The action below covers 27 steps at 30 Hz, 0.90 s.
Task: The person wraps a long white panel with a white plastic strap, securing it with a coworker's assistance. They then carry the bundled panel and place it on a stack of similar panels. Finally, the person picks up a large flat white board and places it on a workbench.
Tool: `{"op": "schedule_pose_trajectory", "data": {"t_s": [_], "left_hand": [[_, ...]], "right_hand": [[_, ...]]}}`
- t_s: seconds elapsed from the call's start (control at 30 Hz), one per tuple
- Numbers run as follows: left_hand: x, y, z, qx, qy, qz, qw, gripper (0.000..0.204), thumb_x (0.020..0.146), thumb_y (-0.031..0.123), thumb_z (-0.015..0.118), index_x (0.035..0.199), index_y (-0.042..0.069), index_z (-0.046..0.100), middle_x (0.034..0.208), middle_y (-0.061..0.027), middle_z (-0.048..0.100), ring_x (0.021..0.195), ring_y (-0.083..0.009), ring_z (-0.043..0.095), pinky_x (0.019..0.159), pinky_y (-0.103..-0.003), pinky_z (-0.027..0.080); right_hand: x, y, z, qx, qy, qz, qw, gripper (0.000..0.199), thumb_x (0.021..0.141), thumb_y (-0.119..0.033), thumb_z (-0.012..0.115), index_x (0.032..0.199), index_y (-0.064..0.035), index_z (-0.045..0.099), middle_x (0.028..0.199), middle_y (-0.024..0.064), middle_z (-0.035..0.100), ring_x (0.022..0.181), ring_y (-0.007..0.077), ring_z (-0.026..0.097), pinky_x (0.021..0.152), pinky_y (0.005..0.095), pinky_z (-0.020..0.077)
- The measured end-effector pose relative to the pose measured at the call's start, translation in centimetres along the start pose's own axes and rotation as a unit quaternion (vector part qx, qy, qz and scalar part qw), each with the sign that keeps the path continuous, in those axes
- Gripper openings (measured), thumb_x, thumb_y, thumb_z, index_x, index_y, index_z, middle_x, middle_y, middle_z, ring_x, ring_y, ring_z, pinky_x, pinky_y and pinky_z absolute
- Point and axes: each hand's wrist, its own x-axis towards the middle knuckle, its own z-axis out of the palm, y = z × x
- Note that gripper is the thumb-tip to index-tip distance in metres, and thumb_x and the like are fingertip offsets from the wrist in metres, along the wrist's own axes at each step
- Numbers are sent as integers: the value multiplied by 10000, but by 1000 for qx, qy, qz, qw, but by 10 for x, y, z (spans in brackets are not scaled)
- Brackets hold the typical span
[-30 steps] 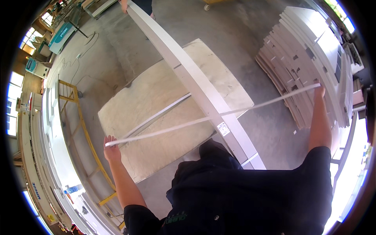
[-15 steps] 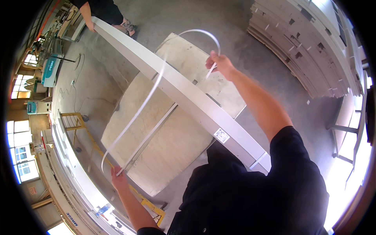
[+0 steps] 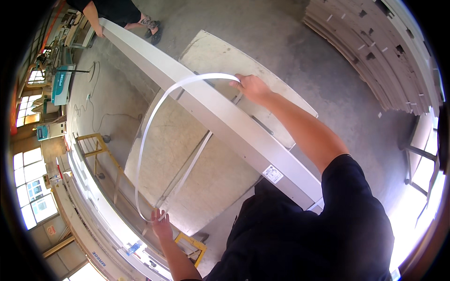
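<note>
My right hand is closed on a white plastic strap above the far side of a long pale grey beam. From there the strap arcs over the beam to the lower left. My left hand has its fingers partly spread, and the strap turns sharply at them; the strap seems caught there, though the exact grip is hard to see. A second run of strap climbs from this hand toward the beam's underside. A white label is stuck on the beam's near end, beside a band around it.
Under the beam is a worn pale platform with slots. Another person's hand touches the beam's far end. Stacked flat boards rise at the right, a yellow frame stands at the left, and a cable lies on the floor.
My right hand has moved left and slightly down with the strap, whose loop is now rounder over the beam. My left hand has shifted right and down, its fingers more spread.
</note>
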Motion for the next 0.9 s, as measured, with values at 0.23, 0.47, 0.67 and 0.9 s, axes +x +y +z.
{"op": "schedule_pose_trajectory", "data": {"t_s": [0.23,0.47,0.67,0.9], "left_hand": [[-5,-7,1,28,17,-13,999,491,975,213,515,1445,160,383,1446,-91,429,1314,-302,428,1098,-476,352],[-12,-11,0,56,13,-23,998,501,981,218,514,1454,164,362,1458,-93,415,1314,-305,428,1105,-472,343],[-16,-14,6,28,7,-19,999,477,1002,185,480,1457,131,346,1478,-106,393,1307,-327,432,1102,-462,357],[-23,-24,58,67,-84,-4,994,435,1014,203,470,1420,69,387,1343,-145,505,1187,-305,545,1032,-445,427]], "right_hand": [[13,23,25,-8,-16,-126,992,146,928,-163,577,1045,-79,556,869,155,655,859,362,628,702,460,482],[2,8,31,4,-19,-102,995,199,866,-95,601,1061,-88,561,920,157,670,903,352,639,722,455,500],[0,-3,26,-27,84,-10,996,135,858,-78,578,993,-73,585,888,170,670,899,377,635,745,462,499],[-3,5,31,-7,168,-15,986,80,844,-57,598,923,-48,603,845,199,657,846,402,627,716,471,482]]}}
